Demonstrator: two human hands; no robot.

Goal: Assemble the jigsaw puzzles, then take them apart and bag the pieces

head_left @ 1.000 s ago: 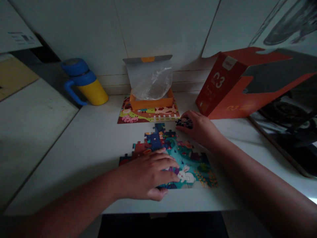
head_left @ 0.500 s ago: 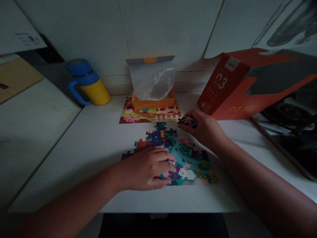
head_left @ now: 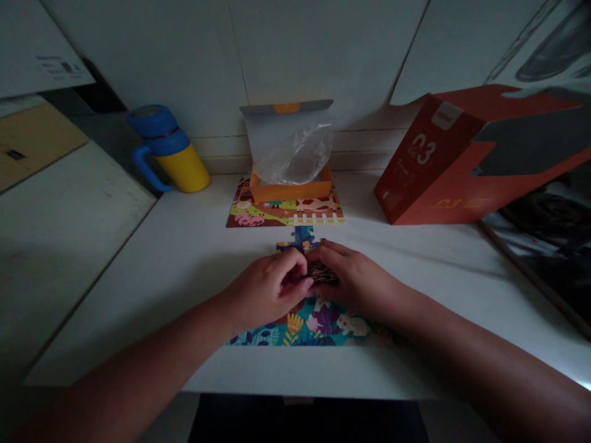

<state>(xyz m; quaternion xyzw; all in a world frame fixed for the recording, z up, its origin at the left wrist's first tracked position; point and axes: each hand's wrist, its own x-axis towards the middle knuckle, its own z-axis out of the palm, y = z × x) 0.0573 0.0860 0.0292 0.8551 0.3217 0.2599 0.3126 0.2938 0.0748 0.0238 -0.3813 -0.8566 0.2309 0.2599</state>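
A stack of jigsaw puzzle pieces (head_left: pixel 322 272) sits in my right hand (head_left: pixel 357 277), its fingers curled round it. My left hand (head_left: pixel 272 283) meets it from the left, thumb and forefinger pinching at the stack's near edge; the piece between them is mostly hidden. Both hands are over the partly joined jigsaw puzzle (head_left: pixel 268 335), which shows a white rabbit, flowers and teal ground. Its middle is covered by my hands, while a narrow blue part sticks out beyond them at the top.
Behind the puzzle, a farm picture sheet (head_left: pixel 286 216) lies under an open orange box (head_left: pixel 292 193) holding a clear plastic bag (head_left: pixel 295 157). A blue and yellow jug (head_left: pixel 184 166) stands at the back left. At the right is a large red box (head_left: pixel 410 160) on the white table (head_left: pixel 184 246).
My right hand has brought the stack of pieces left and nearer, over the puzzle. My left hand has lifted from lying flat on the puzzle and now pinches at the stack.
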